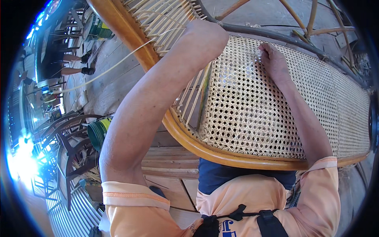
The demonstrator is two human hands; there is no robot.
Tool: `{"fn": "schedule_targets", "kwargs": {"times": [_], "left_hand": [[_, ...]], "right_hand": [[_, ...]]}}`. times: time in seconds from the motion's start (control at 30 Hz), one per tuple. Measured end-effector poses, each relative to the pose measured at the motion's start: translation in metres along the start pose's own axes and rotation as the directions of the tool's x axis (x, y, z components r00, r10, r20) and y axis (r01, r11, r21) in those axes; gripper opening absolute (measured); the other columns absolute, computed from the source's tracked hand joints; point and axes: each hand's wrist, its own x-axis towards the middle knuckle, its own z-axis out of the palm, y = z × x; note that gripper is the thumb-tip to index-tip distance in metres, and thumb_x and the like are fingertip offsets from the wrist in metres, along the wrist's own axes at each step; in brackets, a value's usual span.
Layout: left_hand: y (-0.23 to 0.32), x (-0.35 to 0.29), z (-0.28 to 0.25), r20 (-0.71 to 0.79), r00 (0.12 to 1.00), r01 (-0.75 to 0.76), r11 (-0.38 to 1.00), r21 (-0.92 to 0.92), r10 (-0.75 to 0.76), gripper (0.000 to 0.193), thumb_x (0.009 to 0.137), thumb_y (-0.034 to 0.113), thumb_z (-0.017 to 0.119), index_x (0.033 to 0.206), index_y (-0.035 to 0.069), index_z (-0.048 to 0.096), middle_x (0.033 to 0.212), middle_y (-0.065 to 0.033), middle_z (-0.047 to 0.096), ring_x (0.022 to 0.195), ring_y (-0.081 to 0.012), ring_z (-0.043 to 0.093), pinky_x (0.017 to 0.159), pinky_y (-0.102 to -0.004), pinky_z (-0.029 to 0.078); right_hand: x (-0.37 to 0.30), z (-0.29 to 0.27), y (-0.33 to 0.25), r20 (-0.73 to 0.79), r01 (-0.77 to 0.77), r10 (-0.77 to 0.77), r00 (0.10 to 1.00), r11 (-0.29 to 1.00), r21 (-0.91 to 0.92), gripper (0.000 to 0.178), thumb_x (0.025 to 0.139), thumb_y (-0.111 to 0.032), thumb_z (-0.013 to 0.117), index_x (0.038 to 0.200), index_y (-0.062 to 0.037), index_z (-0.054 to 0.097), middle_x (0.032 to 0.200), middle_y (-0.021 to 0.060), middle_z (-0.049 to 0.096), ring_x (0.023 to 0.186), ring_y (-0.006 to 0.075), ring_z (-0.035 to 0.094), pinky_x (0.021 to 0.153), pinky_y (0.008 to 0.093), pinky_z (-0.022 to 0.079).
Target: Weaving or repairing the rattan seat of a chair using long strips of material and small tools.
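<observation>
A cane webbing panel point(244, 114) with many small holes spans an orange-brown curved wooden frame point(221, 156) in front of me. My right hand point(273, 63) is over the panel's far part, its fingers bent together at the weave; whatever they pinch is too small to make out. My left hand point(207, 37) bends over the panel's far left corner, and its fingers are hidden behind the back of the hand and wrist. From beside it, a long pale cane strand point(134, 50) trails over the frame toward the left. Loose parallel strands point(156, 23) cross the frame's open left section.
A dark pole point(272, 32) runs along the panel's far side, with wooden legs point(294, 15) beyond. Dark curved chair parts point(71, 148) and a green bucket point(96, 134) stand at the left. Another person's legs point(75, 71) show farther off on the plank floor.
</observation>
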Motion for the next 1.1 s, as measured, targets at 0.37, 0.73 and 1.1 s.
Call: {"fn": "schedule_targets", "kwargs": {"times": [0.37, 0.73, 1.1], "left_hand": [[0.007, 0.000, 0.005, 0.067, 0.996, -0.071, 0.996, 0.050, 0.067, 0.018, 0.074, 0.005, 0.050, 0.079, 0.000, 0.066, 0.082, -0.0186, 0.065, 0.077, -0.0324, 0.064, 0.065, -0.0427, 0.051], [0.010, 0.002, 0.010, 0.070, 0.996, -0.063, 0.996, 0.065, 0.058, 0.017, 0.073, 0.006, 0.050, 0.078, 0.001, 0.066, 0.079, -0.0177, 0.065, 0.076, -0.0328, 0.064, 0.065, -0.0428, 0.051], [0.019, 0.001, 0.016, 0.023, 0.987, -0.159, 0.973, 0.168, 0.157, 0.012, 0.069, 0.004, 0.055, 0.071, 0.004, 0.067, 0.073, -0.0154, 0.065, 0.070, -0.0291, 0.065, 0.059, -0.0394, 0.052]], "right_hand": [[0.001, 0.000, 0.000, 0.011, 0.000, 0.000, 1.000, 1.000, -0.025, 0.017, 0.083, -0.011, 0.052, 0.099, -0.0068, 0.057, 0.095, 0.0123, 0.061, 0.087, 0.0311, 0.059, 0.077, 0.0378, 0.049], [0.002, 0.000, -0.001, 0.033, -0.032, 0.034, 0.999, 0.998, -0.047, 0.017, 0.085, -0.015, 0.052, 0.100, -0.0091, 0.056, 0.097, 0.0093, 0.061, 0.088, 0.0284, 0.060, 0.078, 0.0359, 0.049], [0.002, 0.005, 0.008, 0.029, -0.014, 0.016, 0.999, 0.998, -0.055, 0.017, 0.087, -0.019, 0.050, 0.102, -0.0127, 0.056, 0.097, 0.0088, 0.062, 0.088, 0.0293, 0.060, 0.076, 0.0374, 0.050]]}}
